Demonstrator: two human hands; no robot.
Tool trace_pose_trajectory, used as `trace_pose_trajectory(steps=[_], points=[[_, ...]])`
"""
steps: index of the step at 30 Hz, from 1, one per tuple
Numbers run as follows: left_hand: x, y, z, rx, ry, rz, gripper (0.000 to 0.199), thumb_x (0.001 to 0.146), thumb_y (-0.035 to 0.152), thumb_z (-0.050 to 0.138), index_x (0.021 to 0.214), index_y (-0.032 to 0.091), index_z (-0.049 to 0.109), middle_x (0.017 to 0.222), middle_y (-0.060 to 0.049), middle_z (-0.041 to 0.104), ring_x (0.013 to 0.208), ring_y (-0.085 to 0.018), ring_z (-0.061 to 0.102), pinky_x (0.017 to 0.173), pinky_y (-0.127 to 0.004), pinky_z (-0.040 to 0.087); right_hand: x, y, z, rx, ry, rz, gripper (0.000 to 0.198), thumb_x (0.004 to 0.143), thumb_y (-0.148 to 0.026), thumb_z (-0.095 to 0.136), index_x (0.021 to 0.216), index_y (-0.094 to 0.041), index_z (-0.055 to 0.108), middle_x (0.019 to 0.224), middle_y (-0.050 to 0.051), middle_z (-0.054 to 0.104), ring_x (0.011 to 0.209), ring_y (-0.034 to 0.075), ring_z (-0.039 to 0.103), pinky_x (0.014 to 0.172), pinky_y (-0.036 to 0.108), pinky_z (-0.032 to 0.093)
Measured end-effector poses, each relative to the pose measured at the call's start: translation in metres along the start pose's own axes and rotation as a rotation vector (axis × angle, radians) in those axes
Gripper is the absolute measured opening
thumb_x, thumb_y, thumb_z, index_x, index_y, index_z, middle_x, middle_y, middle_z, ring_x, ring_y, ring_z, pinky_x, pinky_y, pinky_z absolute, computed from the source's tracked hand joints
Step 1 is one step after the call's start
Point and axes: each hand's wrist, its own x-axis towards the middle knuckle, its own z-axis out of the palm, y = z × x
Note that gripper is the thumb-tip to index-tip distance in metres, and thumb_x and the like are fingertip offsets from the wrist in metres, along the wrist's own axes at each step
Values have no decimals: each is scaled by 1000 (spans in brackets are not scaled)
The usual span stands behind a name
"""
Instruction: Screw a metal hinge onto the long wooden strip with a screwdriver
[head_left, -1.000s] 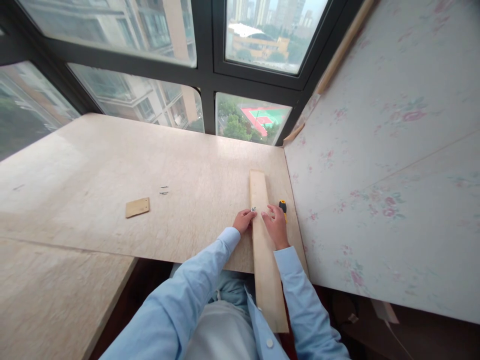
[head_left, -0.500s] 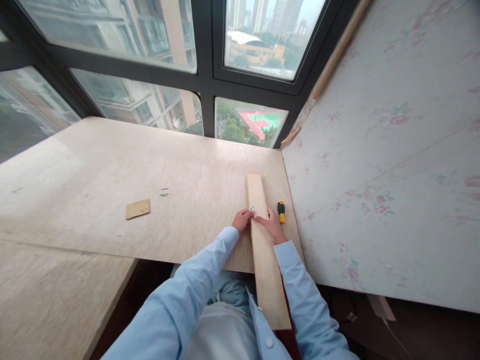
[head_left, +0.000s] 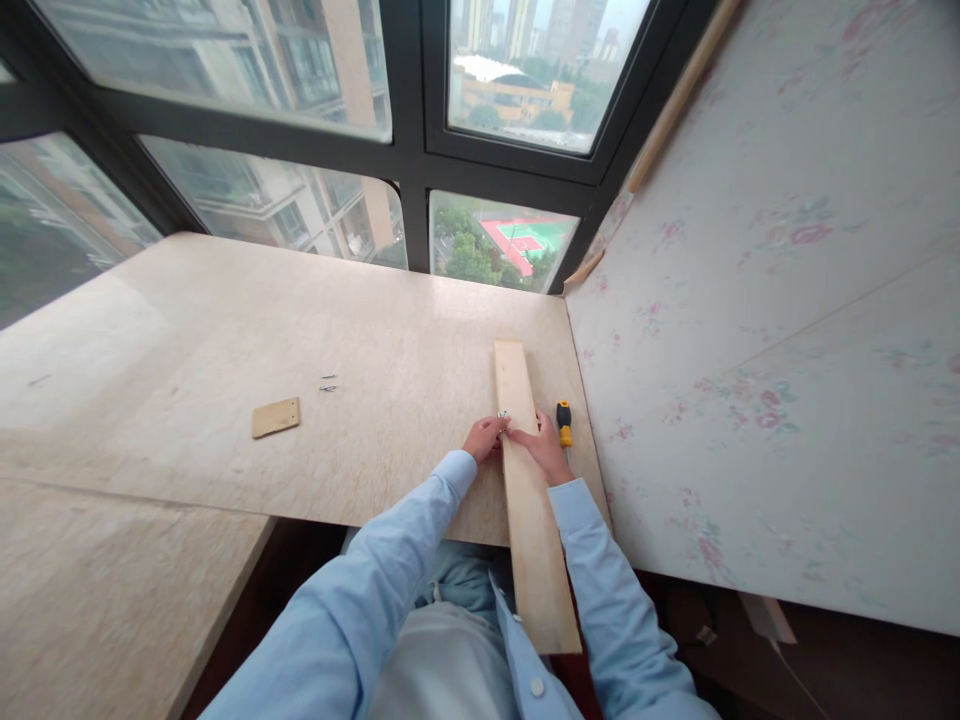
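Observation:
A long pale wooden board (head_left: 536,545) lies lengthwise in front of me, its near end reaching past the table edge over my lap. At the board's left edge is a small shiny metal piece (head_left: 504,414), too small to name exactly. My left hand (head_left: 486,438) is closed in a pinch at that piece, fingertips against the board's edge. Across the board from the right, my right hand (head_left: 546,450) grips it, thumb on the top face near the left fingertips. A yellow-and-black screwdriver (head_left: 564,424) lies just right of the right hand, its shaft partly hidden.
A small wooden plate with holes (head_left: 276,418) lies on the table (head_left: 390,400) to the left. Several screws or nails (head_left: 328,388) lie beyond it. A flower-patterned wall (head_left: 750,330) bounds the right side, and dark-framed windows (head_left: 412,150) stand behind the table.
Hardly anything differs. The board's far end appears slightly farther away, and both hands keep their places on the board and the metal piece.

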Motion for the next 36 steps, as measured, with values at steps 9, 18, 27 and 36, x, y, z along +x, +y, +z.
trace_pose_trajectory(steps=[9, 18, 27, 36], points=[[1, -1, 0, 23, 8, -8, 24, 72, 35, 68, 70, 18, 51, 56, 6, 51, 46, -9, 49, 44, -21, 40, 0, 5, -1, 45, -14, 19, 71, 61, -41, 80, 121, -17, 52, 116, 14, 67, 101, 27, 67, 85, 42, 54], [-1, 0, 1, 50, 7, -11, 23, 72, 36, 67, 71, 18, 51, 56, 6, 51, 46, -10, 50, 45, -22, 40, -1, 8, -2, 64, -19, -35, 73, 61, -41, 81, 124, -17, 54, 111, 12, 70, 97, 27, 68, 84, 43, 55], [-4, 2, 1, 46, -7, -32, 27, 68, 36, 71, 69, 18, 52, 54, 5, 50, 46, -10, 50, 45, -22, 41, -12, 2, -3, 68, 17, -48, 73, 62, -40, 80, 125, -17, 51, 121, 16, 65, 106, 28, 66, 90, 43, 53], [-7, 0, 3, 44, 10, -27, 31, 65, 39, 74, 63, 16, 53, 51, 4, 49, 44, -8, 47, 41, -20, 34, -17, 4, -4, 110, 47, -48, 74, 63, -42, 81, 124, -16, 49, 121, 17, 65, 106, 30, 65, 88, 43, 55]])
